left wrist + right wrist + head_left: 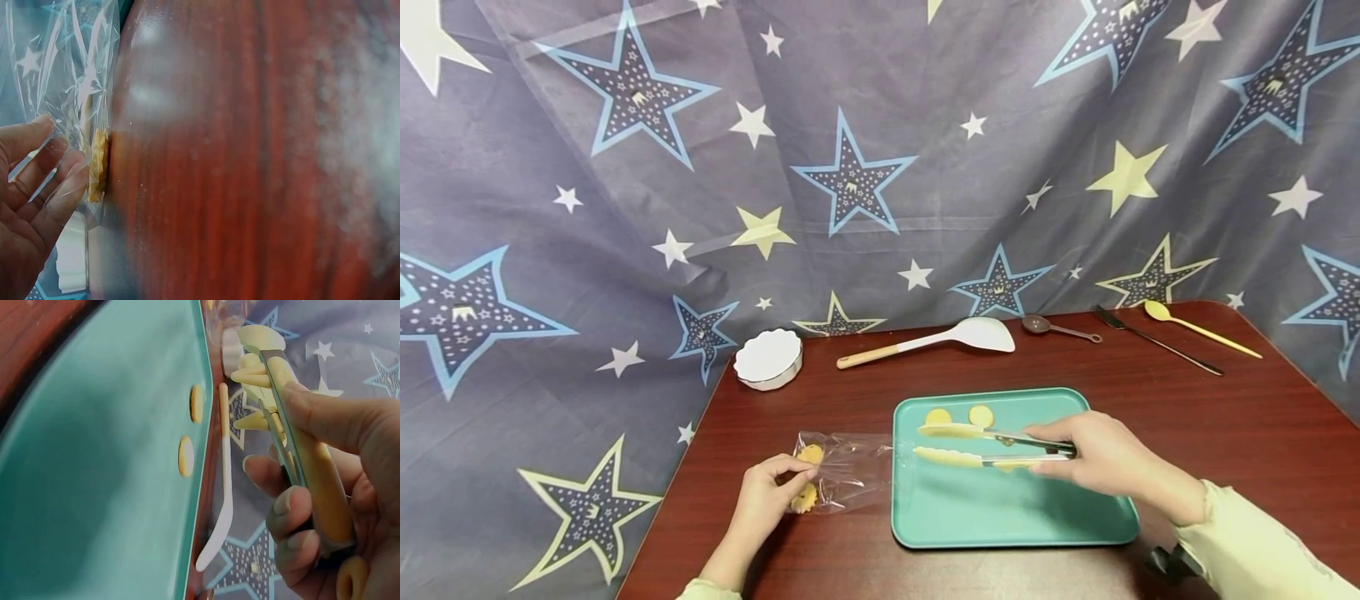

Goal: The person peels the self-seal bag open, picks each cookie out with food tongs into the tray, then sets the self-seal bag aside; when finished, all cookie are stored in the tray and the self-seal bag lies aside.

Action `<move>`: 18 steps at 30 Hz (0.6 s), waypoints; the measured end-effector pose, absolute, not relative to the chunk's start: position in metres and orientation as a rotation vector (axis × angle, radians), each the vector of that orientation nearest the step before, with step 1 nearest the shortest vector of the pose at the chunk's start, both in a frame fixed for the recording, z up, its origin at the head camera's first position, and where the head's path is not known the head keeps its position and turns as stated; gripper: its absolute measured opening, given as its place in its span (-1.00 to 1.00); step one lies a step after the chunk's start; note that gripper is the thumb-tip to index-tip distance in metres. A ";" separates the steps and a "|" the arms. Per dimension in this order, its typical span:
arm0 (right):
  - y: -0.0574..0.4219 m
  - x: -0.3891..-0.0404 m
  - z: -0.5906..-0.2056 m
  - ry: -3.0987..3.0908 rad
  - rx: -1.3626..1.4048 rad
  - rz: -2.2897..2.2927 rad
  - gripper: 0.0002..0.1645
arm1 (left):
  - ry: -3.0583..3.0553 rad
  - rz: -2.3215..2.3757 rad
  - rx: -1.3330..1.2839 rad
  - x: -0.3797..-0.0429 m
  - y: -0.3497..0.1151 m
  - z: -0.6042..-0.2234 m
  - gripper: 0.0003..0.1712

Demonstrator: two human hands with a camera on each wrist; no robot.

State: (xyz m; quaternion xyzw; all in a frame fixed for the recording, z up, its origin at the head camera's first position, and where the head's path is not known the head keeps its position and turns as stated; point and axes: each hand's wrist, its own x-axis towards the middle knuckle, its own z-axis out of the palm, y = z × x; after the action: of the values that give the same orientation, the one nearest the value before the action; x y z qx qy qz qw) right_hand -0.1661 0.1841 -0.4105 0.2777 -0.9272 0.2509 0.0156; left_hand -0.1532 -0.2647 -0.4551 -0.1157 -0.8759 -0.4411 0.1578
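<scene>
My left hand [769,493] pinches a clear plastic bag [857,471] lying on the table left of the tray. Two yellow scalloped cookies [805,498] show at the bag's left end, under and beside my fingertips; in the left wrist view one cookie [99,165] appears edge-on behind the film. With my right hand [1101,454] I grip metal tongs [951,458] with pale yellow scalloped ends, held over the teal tray [1000,521]. The tong arms stand apart, pointing left toward the bag. Two round cookies [981,416] lie near the tray's far edge, just beyond the tongs.
A white fluted dish [767,360] stands at the table's back left corner. Along the back lie a white spatula [981,334] with a wooden handle, a brown measuring spoon [1037,324], a dark slim utensil [1161,340] and a yellow spoon [1202,327]. A star-patterned curtain [910,125] hangs behind.
</scene>
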 end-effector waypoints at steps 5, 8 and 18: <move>0.167 -0.169 -0.414 -2.879 0.930 0.801 -0.44 | -2.500 -1.255 -0.330 -0.154 -0.265 -0.457 -0.90; 0.158 -0.172 -0.416 -2.867 0.973 0.784 -0.46 | -2.494 -1.254 -0.335 -0.154 -0.265 -0.458 -0.90; 0.125 -0.182 -0.426 -2.845 1.049 0.628 -0.49 | -2.470 -1.270 -0.370 -0.154 -0.264 -0.456 -0.90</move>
State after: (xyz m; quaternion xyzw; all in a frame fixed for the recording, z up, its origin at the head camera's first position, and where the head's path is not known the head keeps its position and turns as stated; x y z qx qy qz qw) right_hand -0.1818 0.1248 -0.4261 0.3386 -0.9186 0.2027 0.0225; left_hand -0.1540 -0.2635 -0.4558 -0.1301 -0.8689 -0.4466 0.1691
